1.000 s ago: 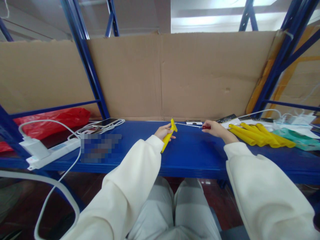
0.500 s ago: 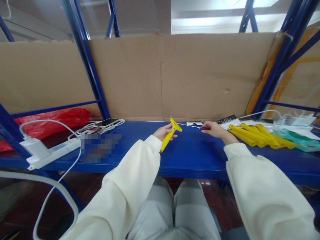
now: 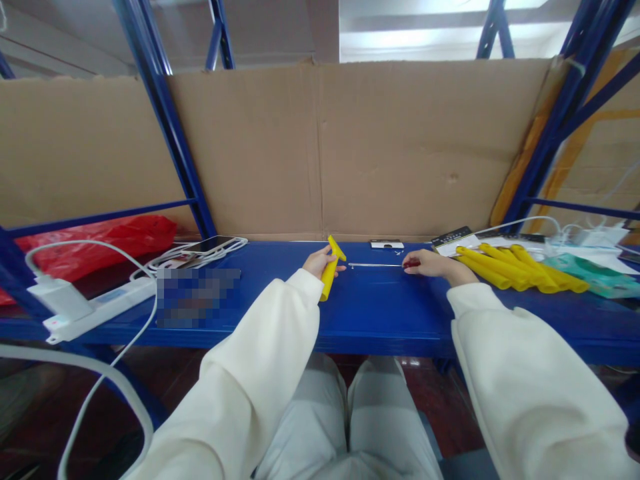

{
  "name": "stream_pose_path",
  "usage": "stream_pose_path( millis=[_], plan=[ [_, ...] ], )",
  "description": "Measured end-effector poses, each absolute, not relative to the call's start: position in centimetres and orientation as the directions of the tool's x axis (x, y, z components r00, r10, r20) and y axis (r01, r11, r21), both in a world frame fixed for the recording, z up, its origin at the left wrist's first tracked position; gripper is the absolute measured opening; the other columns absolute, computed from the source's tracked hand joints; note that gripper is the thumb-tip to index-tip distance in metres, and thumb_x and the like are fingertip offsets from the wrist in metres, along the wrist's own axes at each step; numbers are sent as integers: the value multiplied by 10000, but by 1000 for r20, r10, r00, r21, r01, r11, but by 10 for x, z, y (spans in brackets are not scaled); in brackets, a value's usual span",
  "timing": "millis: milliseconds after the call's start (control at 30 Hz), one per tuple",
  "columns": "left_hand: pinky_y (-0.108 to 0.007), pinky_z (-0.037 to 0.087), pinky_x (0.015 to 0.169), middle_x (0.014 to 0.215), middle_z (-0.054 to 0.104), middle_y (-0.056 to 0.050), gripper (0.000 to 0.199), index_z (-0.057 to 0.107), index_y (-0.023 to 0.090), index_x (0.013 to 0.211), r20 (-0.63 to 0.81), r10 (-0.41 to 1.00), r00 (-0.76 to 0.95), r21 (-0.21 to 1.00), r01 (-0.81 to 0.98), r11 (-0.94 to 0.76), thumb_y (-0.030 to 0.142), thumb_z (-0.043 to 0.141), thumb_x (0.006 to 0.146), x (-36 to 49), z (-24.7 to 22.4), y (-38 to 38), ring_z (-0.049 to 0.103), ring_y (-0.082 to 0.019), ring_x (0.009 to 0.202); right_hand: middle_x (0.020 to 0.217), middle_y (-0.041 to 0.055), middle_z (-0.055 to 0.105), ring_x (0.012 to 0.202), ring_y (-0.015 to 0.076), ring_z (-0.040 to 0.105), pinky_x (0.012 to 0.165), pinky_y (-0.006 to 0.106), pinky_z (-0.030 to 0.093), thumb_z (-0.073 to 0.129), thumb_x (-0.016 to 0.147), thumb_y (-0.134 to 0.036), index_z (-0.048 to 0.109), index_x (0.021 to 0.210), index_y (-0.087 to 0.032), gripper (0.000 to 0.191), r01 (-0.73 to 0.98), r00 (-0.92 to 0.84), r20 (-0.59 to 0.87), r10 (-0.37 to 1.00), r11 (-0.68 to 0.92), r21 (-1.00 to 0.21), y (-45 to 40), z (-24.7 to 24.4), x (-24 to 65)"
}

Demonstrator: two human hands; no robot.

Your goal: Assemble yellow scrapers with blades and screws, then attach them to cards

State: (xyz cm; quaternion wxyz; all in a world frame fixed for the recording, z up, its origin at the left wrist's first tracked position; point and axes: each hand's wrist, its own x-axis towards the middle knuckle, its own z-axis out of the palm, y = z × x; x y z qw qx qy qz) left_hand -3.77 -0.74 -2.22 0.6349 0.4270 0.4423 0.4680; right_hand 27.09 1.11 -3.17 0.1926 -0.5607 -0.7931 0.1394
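My left hand (image 3: 319,263) is closed around a yellow T-shaped tool (image 3: 329,272), its wider head at the top and its handle pointing down toward the shelf edge. In my right hand (image 3: 425,263) is the red handle of a screwdriver (image 3: 375,265), whose long metal shaft points left. The shaft's tip is a short distance right of the yellow tool, not touching it. Tiny light bits (image 3: 399,253) lie on the blue surface near a small black-and-white card (image 3: 387,245).
Several yellow handles (image 3: 520,270) lie at the right beside a green packet (image 3: 593,275) and a black-and-white package (image 3: 453,239). On the left are a phone (image 3: 216,245), white cables, a power strip (image 3: 100,310) and a red bag (image 3: 100,247). Cardboard (image 3: 320,153) stands behind.
The yellow tool has moved slightly left and turned, away from the screwdriver tip that was at its head. The screwdriver has dropped a little and lies more level. Both hands still grip their items.
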Motion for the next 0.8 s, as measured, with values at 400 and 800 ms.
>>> stream_pose_path(
  millis=[400, 800],
  plan=[
    [-178, 420, 368, 1292, 603, -153, 716, 292, 286, 1528, -157, 979, 129, 961, -210, 182, 37, 479, 884, -36, -20, -13, 664, -104, 507, 1122, 105, 710, 1066, 285, 645, 967, 448, 476, 659, 795, -273, 729, 1082, -230, 298, 968, -191, 129, 973, 208, -138, 14, -38, 262],
    [-184, 422, 386, 1281, 617, -142, 753, 267, 309, 1537, -162, 976, 148, 957, -216, 192, 26, 483, 873, -36, -22, -9, 667, -110, 506, 874, 78, 650, 840, 194, 618, 810, 321, 495, 638, 833, -241, 658, 803, -177, 74, 766, -482, 402, 779, 597, -239, 15, -54, 162]
  ],
)
